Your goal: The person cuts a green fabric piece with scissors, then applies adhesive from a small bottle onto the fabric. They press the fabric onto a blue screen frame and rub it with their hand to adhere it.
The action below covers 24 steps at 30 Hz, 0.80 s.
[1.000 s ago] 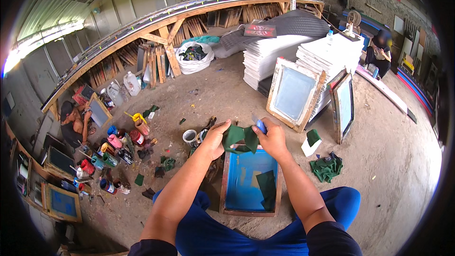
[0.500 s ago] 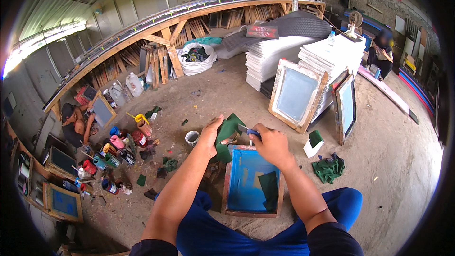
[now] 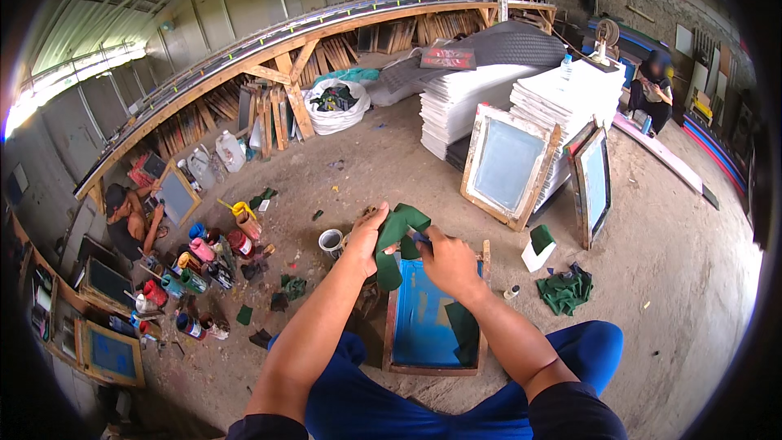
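My left hand (image 3: 364, 232) grips a piece of dark green cloth (image 3: 389, 270), which arches up and hangs down over the fingers. Closed around a blue-handled cutter knife (image 3: 420, 239), my right hand (image 3: 450, 263) is right against the cloth's edge; the blade is mostly hidden. Under both hands, between my knees, lies a wooden-framed printing screen (image 3: 389, 341) with a blue-stained mesh. A dark green cloth scrap (image 3: 464, 327) rests on its right part. A small bottle (image 3: 511, 292) stands just right of the frame, and a white paint pot (image 3: 330, 240) is beyond my left hand.
Paint pots and bottles (image 3: 195, 277) crowd the floor at left. Crumpled green cloth (image 3: 565, 290) and a white box (image 3: 538, 251) lie at right. A framed screen (image 3: 507, 165) leans on stacked white sheets (image 3: 456, 102). A person (image 3: 126, 220) at left handles another screen.
My right hand has moved slightly left and down, with the knife closer into the cloth. The cloth has shifted and now arches toward the right hand. The small bottle has come into sight.
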Each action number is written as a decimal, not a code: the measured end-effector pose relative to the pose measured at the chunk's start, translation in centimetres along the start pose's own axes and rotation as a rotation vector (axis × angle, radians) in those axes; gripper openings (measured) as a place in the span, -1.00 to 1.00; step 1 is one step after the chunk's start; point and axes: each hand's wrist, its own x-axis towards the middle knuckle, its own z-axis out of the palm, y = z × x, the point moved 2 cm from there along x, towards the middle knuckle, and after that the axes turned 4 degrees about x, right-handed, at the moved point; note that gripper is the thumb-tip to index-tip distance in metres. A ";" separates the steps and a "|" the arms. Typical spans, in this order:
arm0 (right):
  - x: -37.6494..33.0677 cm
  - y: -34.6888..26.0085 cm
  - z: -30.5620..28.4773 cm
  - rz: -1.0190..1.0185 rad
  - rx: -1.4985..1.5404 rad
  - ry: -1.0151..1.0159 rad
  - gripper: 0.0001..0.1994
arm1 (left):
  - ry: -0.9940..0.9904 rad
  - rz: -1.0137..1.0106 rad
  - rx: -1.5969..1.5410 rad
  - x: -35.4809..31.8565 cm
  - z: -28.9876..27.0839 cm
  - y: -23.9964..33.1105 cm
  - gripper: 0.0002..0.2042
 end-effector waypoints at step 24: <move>0.1 -0.6 -2.3 -0.019 0.076 0.132 -0.62 | 0.101 0.248 0.411 -0.3 1.3 -1.0 -0.51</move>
